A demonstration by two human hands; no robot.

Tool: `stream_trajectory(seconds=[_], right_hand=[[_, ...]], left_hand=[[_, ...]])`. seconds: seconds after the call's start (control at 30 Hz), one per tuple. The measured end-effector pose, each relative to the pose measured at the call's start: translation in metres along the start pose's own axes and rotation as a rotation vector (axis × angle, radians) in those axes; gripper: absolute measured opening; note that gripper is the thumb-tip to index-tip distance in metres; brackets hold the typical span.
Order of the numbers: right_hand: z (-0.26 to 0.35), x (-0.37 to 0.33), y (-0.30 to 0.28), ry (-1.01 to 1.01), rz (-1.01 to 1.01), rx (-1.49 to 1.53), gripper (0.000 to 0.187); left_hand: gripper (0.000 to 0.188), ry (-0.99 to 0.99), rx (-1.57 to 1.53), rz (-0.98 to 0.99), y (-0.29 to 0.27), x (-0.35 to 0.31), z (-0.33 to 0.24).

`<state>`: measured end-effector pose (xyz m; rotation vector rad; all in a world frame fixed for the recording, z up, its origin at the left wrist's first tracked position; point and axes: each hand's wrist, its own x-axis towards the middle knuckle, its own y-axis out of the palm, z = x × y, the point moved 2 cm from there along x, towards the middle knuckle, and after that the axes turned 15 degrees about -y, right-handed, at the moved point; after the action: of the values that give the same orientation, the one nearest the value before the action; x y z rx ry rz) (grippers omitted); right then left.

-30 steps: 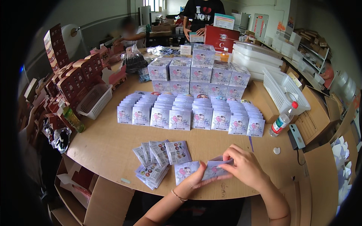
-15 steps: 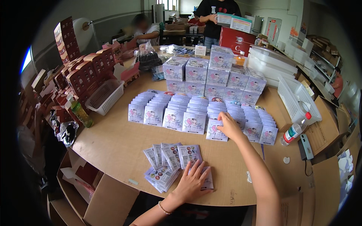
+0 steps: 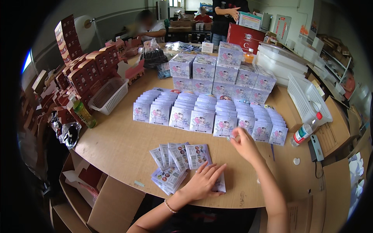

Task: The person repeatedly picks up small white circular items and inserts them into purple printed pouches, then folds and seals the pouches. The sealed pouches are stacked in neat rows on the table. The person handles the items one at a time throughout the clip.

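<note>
1. Left hand: palm down, fingers loosely spread, lying over a lilac packet near the table's front edge. Not pinching it; looks like a flat press.
2. Right hand: raised at the near side of the packet rows, fingertips drawn close together, narrow grip. Cannot tell if anything small is pinched, or if it touches a packet.
3. Just left of the left hand: fanned packets, printed backs up, with a loose pile below, overlapping.
4. Risk: fanned packets could skew or slide if the left hand drags sideways, since they sit right beside its fingers.
5. Risk: the covered packet could slip toward the table edge if pressed and pulled back; smooth wrapper likely slides easily.
6. Risk: rows lean in close layers, so a knuckle bump from the right hand could topple a front packet or push one row into its neighbour.
7. Stacked boxes stand behind the rows; a hard shove could reach them, less likely.
</note>
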<state>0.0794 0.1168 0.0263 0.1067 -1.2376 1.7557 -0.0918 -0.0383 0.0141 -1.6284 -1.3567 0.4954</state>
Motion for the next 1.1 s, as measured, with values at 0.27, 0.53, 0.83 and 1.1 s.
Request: stream_trajectory(seconds=[0.27,0.53,0.83,1.1], right_hand=[[0.057,-0.094,-0.01,0.432,0.285,0.657,0.012],[0.077,-0.116,-0.013,0.373,-0.147,0.737,0.018],[0.03,-0.156,-0.072,0.547,-0.059,-0.285,0.027],[0.037,-0.128,-0.048,0.466,-0.225,0.497,0.017]], left_hand=[[0.103,0.089,0.075,-0.304,-0.003,0.02,-0.018],[0.022,-0.383,-0.978,-0.16,0.005,0.035,-0.016],[0.009,0.012,-0.002,-0.164,-0.033,0.047,-0.029],[0.009,0.038,0.05,-0.238,-0.013,0.05,-0.035]])
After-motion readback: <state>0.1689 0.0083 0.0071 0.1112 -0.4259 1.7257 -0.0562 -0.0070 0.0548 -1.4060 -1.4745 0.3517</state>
